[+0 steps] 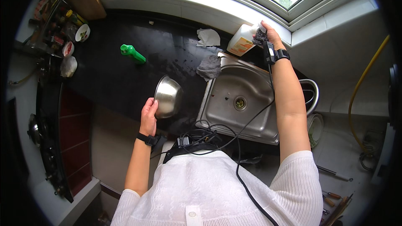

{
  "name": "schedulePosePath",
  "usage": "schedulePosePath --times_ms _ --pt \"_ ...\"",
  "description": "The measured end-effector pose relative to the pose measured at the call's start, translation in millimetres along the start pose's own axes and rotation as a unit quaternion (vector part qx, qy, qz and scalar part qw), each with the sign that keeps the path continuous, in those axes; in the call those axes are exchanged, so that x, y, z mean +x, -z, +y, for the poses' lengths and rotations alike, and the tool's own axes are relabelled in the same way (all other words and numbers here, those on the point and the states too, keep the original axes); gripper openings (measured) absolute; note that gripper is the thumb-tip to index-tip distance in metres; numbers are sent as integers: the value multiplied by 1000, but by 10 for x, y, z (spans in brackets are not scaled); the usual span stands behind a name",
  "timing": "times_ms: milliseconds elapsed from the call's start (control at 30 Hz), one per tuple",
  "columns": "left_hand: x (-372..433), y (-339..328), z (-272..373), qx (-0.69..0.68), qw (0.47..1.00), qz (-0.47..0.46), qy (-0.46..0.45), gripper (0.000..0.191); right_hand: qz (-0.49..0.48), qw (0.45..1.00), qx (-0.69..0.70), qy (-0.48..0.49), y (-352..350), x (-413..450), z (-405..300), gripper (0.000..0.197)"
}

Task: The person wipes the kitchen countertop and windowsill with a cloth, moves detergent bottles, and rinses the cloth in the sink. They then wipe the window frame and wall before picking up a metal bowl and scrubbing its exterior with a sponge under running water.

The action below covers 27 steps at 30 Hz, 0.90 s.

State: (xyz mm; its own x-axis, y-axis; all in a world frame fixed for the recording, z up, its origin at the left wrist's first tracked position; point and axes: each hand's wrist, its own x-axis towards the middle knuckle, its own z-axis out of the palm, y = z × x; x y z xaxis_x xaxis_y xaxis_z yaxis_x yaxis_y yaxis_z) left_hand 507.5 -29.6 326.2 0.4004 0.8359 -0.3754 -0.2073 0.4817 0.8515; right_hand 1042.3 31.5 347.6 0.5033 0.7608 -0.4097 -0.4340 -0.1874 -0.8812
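A stainless steel bowl, tilted on its side, is gripped at the rim by my left hand above the dark countertop. My right hand reaches to the far side of the sink and holds a dark mesh scourer, with something pale and thin by the fingers. Just beside it stands a large white plastic jug with an orange label. The steel sink lies between my arms, with green scraps in its drain. A grey cloth lies at the sink's left corner.
A green bottle is on the black countertop. Crumpled white paper lies near the windowsill. Small bowls, jars and a wooden board crowd the left end. A black cable crosses the sink's front edge. The faucet is beyond my right arm.
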Motion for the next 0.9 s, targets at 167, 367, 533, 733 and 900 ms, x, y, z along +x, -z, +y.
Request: schedulePosePath --times_ms 167,367,533,733,900 --pt "9 -76 -13 -3 1000 -1 8 14 10 1000 -19 20 37 -6 60 38" --pt "9 -123 -44 6 1000 -24 16 15 20 999 -35 37 27 23 73 41" --pt "64 -217 -65 13 999 -38 26 16 -31 997 -59 28 147 -80 46 48" --pt "198 -481 -130 28 994 -104 37 16 -12 981 194 12 111 -653 188 43" --pt "255 -726 -173 41 990 -128 51 15 6 971 238 28 144 -734 257 33"
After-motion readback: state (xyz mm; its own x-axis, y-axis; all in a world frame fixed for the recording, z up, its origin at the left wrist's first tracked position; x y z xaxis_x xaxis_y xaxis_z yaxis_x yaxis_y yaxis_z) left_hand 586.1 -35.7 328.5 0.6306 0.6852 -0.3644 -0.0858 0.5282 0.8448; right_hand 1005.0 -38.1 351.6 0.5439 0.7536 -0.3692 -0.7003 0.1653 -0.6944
